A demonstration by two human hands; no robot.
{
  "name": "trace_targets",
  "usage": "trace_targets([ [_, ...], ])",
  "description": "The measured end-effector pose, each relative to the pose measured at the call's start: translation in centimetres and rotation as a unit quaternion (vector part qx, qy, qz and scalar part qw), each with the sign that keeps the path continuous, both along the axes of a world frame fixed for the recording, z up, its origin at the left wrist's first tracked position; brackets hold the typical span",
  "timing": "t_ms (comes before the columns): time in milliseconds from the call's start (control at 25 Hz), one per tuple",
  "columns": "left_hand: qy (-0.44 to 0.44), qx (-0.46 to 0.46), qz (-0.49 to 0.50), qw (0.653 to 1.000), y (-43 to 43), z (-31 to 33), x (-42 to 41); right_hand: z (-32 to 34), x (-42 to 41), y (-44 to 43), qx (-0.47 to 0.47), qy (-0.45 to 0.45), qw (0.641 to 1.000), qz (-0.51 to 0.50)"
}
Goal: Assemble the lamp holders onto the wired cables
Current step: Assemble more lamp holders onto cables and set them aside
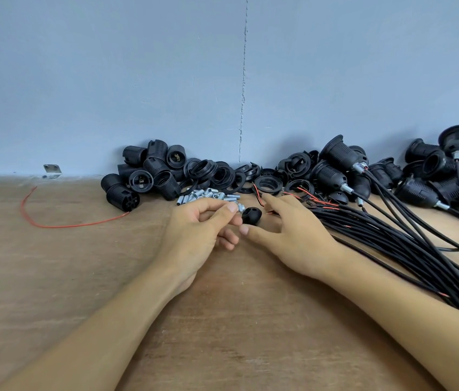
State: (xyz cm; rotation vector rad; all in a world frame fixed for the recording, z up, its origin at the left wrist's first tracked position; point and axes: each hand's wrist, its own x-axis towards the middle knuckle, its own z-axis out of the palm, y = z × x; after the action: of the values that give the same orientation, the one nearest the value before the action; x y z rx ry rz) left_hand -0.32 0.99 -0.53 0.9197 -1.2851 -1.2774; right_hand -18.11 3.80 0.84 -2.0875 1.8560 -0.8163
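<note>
Nearest on the wooden bench (pixel 53 277), the left hand (pixel 200 230) pinches a black dome cap (pixel 251 215) by its metal nipple (pixel 240 206). The right hand (pixel 293 235), fingers straight and spread, reaches over the cable bundle (pixel 392 235). Far right lie finished wired holders (pixel 341 159) — far left, many loose holder bodies (pixel 143 176) remain.

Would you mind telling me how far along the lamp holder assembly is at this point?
Done: several lamp holders at the back right already sit on cables. In hand: the left hand pinches a black cap and metal tube; the right hand reaches toward the cable bundle. Left: that bundle, plus piles of loose bodies and rings.
</note>
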Motion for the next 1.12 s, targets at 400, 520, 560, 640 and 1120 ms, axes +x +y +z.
trace_targets([
  [400, -0.003, 0.002, 0.027, 1.0, -0.2, -0.2, 0.1, 0.4, -0.5, 0.4, -0.002, -0.168, 0.984, 0.064],
  [520, -0.014, -0.01, 0.024, 1.0, -0.1, -0.2, 0.1, 0.7, -0.6, 0.4, 0.003, -0.224, 0.972, 0.074],
  [560, -0.023, -0.017, 0.021, 0.999, -0.1, -0.2, 0.1, 0.7, -0.7, 0.4, 0.005, -0.235, 0.969, 0.078],
  [640, -0.038, -0.029, 0.02, 0.999, 0.0, -0.3, 0.1, 0.7, -0.6, 0.5, 0.006, -0.253, 0.963, 0.091],
  [1120, -0.062, -0.066, -0.008, 0.996, 0.3, -0.1, 0.2, 1.0, -0.3, 0.5, 0.032, -0.342, 0.934, 0.095],
])
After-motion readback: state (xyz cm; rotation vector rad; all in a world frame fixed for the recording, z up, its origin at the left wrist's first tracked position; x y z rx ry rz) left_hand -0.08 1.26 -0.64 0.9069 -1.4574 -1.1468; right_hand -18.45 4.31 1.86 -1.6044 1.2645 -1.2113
